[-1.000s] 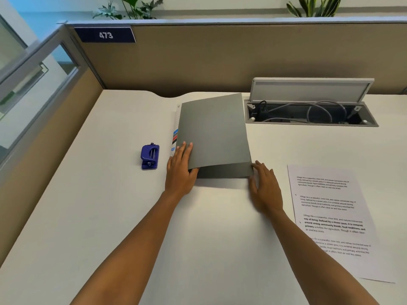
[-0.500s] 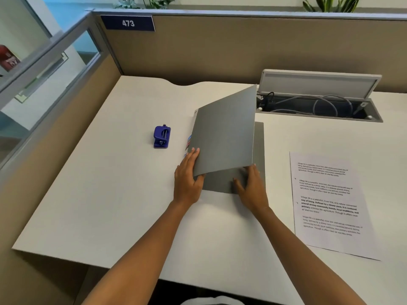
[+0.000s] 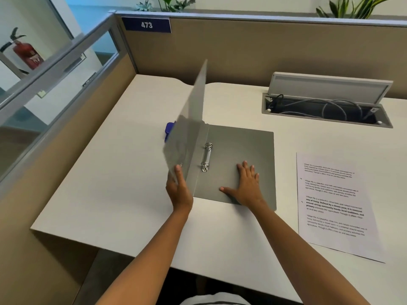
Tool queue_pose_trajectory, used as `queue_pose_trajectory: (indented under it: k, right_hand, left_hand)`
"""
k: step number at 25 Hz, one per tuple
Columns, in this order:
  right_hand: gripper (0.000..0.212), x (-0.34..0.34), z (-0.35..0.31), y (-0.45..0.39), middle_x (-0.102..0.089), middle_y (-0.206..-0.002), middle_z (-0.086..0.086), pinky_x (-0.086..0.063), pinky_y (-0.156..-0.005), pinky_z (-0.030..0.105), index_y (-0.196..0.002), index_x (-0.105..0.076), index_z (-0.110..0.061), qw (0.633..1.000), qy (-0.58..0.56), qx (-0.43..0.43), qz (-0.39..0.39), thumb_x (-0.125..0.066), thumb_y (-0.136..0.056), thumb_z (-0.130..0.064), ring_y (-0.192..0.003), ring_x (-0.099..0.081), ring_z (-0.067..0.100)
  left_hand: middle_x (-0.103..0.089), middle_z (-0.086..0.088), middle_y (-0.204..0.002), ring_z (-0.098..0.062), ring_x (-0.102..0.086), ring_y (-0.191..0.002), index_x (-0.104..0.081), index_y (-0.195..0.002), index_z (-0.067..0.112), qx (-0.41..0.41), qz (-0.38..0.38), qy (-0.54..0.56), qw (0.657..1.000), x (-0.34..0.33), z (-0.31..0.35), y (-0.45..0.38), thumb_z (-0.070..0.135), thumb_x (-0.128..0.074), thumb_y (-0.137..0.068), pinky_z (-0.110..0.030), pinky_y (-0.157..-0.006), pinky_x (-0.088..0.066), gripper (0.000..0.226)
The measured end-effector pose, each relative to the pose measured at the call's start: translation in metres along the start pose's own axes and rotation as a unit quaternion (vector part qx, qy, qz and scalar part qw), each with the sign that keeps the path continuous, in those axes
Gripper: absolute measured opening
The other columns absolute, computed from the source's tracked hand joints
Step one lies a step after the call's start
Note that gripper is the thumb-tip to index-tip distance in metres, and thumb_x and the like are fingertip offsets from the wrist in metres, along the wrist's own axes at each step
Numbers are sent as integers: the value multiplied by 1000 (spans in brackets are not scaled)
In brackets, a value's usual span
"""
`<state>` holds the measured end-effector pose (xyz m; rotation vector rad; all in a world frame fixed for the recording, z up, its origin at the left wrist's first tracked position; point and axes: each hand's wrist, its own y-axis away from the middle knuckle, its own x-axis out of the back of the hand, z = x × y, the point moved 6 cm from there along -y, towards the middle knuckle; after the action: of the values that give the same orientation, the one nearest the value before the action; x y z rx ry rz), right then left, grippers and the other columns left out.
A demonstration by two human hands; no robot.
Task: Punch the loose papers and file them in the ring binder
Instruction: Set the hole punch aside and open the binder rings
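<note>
The left hand (image 3: 178,190) is raised edge-on, fingers pinched. The right hand (image 3: 246,186) lies flat, fingers spread, to its right.

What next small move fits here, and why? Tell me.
Probably lay the front cover flat to the left: the left hand holds it nearly upright, the right hand pins the back cover, and the rings are exposed.

The raised binder cover (image 3: 189,128) stands near upright mid-desk, walling off the blue hole punch (image 3: 169,130) behind it from the right side. The binder's back panel (image 3: 244,148) lies flat with only the metal rings (image 3: 207,157) sticking up, and a bare strip of desk (image 3: 286,172) separates it from the printed papers (image 3: 332,201). Left of the cover the desk is bare out to the partition (image 3: 72,137), while the open cable tray (image 3: 326,108) and its raised lid block the far right.
</note>
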<state>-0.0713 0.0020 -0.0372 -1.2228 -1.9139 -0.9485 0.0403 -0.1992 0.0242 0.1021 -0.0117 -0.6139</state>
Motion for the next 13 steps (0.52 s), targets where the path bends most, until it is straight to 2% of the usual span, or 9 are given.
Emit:
queue_pose_trajectory:
  k: [3, 5, 7, 10, 13]
  right_hand:
    - [111, 3, -1, 0, -4, -167, 7, 1, -123, 49, -156, -20, -16, 1000, 8, -4, -4, -71, -72, -68, -154, 2, 33]
    - [111, 3, -1, -1, -5, -167, 7, 0, -123, 50, -155, -21, -16, 1000, 4, -6, -5, -72, -71, -67, -154, 2, 34]
    - [111, 3, -1, 0, -4, -167, 7, 1, -123, 50, -155, -20, -16, 1000, 2, -9, -9, -73, -71, -65, -154, 2, 34]
    - [111, 4, -3, -1, -4, -167, 7, 1, -122, 51, -155, -21, -16, 1000, 3, -11, -11, -75, -71, -64, -153, 2, 35]
    - [111, 4, -4, -2, -4, -167, 7, -1, -122, 52, -155, -21, -16, 1000, 4, -15, -17, -76, -70, -62, -153, 3, 35]
  left_hand:
    - [-63, 5, -118, -14, -60, -110, -61, -128, 19, 42, 87, 24, 995, 18, -6, -9, 44, -42, -103, -20, -91, -43, 40]
    - [-64, 2, -116, -19, -61, -108, -60, -123, 17, 24, 130, 13, 991, 30, -8, -16, 40, -44, -103, -22, -86, -44, 34]
    - [-65, -9, -115, -27, -64, -104, -54, -118, 8, 11, 158, -9, 987, 42, -11, -24, 35, -48, -102, -28, -82, -50, 32]
    - [-57, -13, -130, -21, -60, -111, -43, -132, 5, -2, 182, -20, 983, 61, -14, -31, 28, -60, -97, -38, -91, -57, 45]
    - [-38, -11, -147, -25, -48, -128, -31, -143, 10, -27, 216, -90, 972, 77, -13, -35, 27, -71, -89, -48, -102, -50, 68]
